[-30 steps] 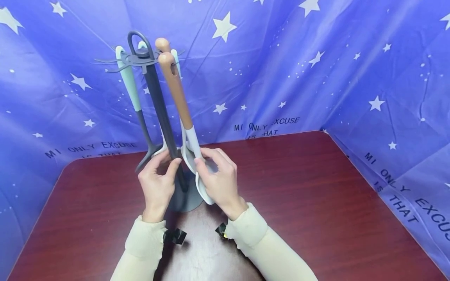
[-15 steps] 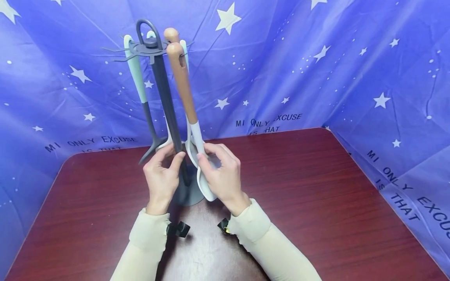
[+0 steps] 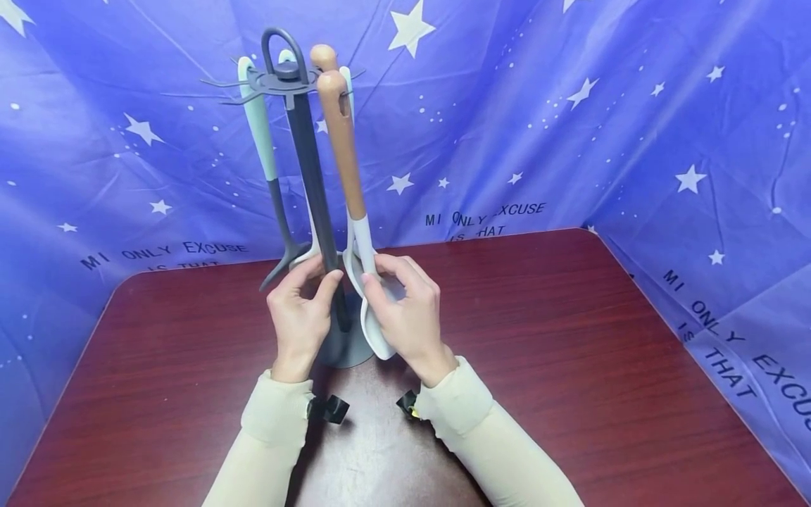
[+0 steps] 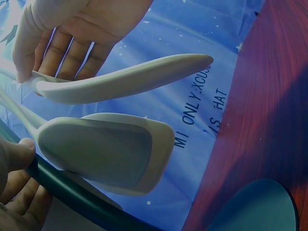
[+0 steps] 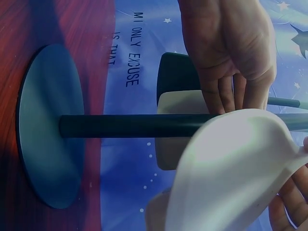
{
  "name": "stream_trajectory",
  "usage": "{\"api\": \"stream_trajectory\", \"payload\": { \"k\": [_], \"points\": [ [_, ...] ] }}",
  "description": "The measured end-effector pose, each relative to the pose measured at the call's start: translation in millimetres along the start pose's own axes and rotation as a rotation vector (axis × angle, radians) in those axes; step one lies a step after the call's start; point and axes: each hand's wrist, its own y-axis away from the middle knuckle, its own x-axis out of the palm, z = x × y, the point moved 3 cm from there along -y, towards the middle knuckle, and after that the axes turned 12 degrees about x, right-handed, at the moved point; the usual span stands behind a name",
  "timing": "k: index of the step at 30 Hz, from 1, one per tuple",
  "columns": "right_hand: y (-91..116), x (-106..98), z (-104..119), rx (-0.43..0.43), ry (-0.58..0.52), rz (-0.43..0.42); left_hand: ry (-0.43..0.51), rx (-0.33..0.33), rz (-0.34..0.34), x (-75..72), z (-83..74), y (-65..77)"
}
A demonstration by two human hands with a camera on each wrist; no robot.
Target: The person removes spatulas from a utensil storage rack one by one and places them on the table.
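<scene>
A dark utensil stand (image 3: 310, 162) with a looped top rises from a round base (image 5: 50, 159). My left hand (image 3: 298, 317) grips its post low down, thumb in front and fingers behind. My right hand (image 3: 412, 317) pinches the white neck of a spoon (image 3: 342, 155) with a brown wooden handle. The spoon's handle end is up by the hooks, and its broad white head (image 5: 231, 163) points down beside the post. Several other utensils hang from the rack, among them a dark turner (image 3: 260, 134) with a mint handle and a spatula (image 4: 96, 149) between the hands.
The stand's base is over the dark red tabletop (image 3: 538, 338), near its back edge. A blue star-printed curtain (image 3: 475, 127) hangs right behind and along the sides. A small black wrist camera (image 3: 336, 408) sits at the left cuff.
The stand, its utensils and both hands have shifted to the right, the top more than the base, so the post leans less. Both holds stay the same. The head view has dipped slightly.
</scene>
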Motion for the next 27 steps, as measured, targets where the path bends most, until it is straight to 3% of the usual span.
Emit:
{"api": "stream_trajectory", "payload": {
  "k": [4, 11, 14, 17, 24, 27],
  "points": [
    [-1, -4, 0, 0.001, 0.005, 0.0, -0.012, -0.004, 0.001, 3.1, -3.2, -0.2],
    [-1, -9, -2, 0.003, 0.01, -0.005, -0.039, 0.002, 0.013, 10.4, -28.3, -6.8],
    [-1, -9, -3, 0.007, 0.014, 0.001, -0.035, -0.001, 0.006, 11.7, -29.4, -6.3],
    [-1, -10, -3, 0.008, 0.02, 0.004, -0.037, -0.004, 0.008, 12.6, -28.4, -5.8],
    [0, -11, -2, 0.009, 0.032, 0.006, -0.033, 0.0, 0.013, 9.1, -0.5, 4.0],
    [-1, -12, -1, 0.003, 0.035, 0.004, -0.038, 0.015, 0.015, 9.0, 0.1, 4.1]
  ]
}}
